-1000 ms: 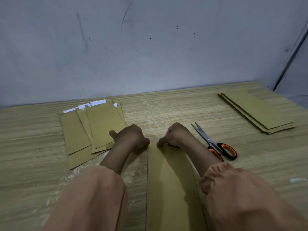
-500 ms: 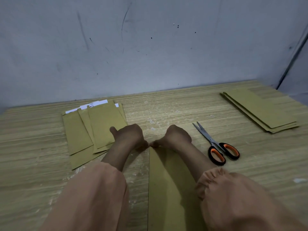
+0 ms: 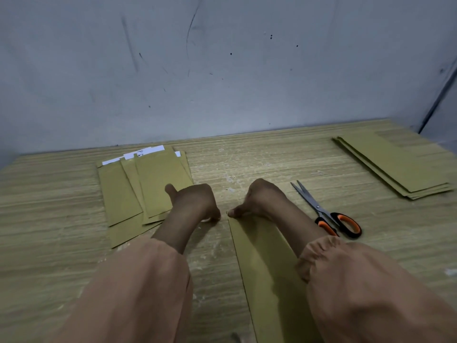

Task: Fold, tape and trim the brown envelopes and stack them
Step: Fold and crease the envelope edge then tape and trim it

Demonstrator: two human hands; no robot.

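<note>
Pale, scuffed wall closes off the far edge of the wood-grain surface we are working at. Our envelope lies flat in front of us, its long axis running away from our body toward the wall, and its far end sits right under our hands. Our right hand is curled and presses on that far end, thumb tip at the left corner; our left hand is curled too, knuckles down on the surface just beside that corner, though we cannot tell whether it pinches anything. We judge the right hand is nearer the fold line. Scissors lie just right of our right forearm. Fanned envelopes lie to the left, a stack far right.
</note>
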